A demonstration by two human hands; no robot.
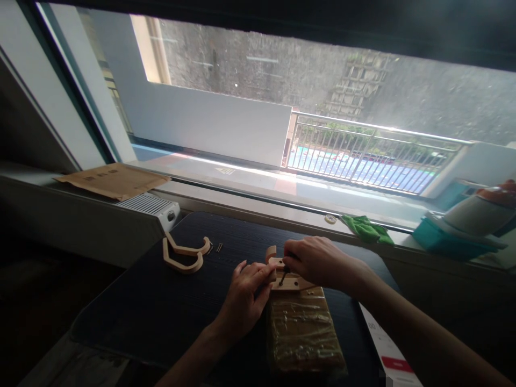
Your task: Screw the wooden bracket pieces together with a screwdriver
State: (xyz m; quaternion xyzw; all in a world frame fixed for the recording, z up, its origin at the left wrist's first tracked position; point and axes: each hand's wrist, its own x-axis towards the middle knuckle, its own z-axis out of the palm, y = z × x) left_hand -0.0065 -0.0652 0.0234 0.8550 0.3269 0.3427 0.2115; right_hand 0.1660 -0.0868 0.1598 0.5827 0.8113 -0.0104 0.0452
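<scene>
My left hand [245, 293] rests on the dark table [141, 306], fingers curled against the left side of a small wooden hook piece [288, 282]. My right hand [318, 263] reaches over that piece from the right and pinches a small dark tool or screw [282, 276] standing on it. The wooden piece lies on the far end of a brown packet wrapped in clear plastic [304, 333].
Two more curved wooden hooks [183, 255] and a few small dark screws [219, 248] lie at the table's far left. A cardboard envelope [113, 180], a white device [151, 207], a green cloth [366, 228] and a teal box [455, 242] sit along the window sill. A white-and-red sheet [389, 349] lies at right.
</scene>
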